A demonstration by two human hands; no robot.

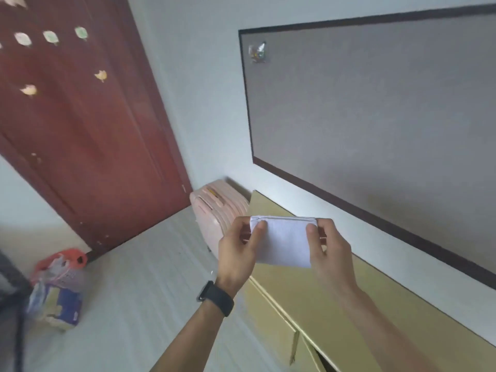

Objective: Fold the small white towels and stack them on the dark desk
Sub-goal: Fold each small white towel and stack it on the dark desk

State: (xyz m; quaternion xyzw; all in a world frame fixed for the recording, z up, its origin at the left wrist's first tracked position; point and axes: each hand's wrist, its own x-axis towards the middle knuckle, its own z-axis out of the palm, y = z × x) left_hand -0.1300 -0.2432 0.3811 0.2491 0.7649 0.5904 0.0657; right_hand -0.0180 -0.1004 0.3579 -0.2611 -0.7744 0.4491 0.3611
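We hold one folded white towel point(281, 241) mid-frame, left hand point(236, 253) and right hand point(331, 251) each pinching an upper corner. Print on one package point(57, 310), lower left, is too blurred to read.

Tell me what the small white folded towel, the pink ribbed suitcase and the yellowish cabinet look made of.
Small white folded towel: soft matte cloth, perhaps cotton; it hangs limp, hem stitched.
Pink ribbed suitcase: hard moulded plastic, judging by its smooth grooved shell.
Yellowish cabinet: probably laminated board, flat with a faint sheen.
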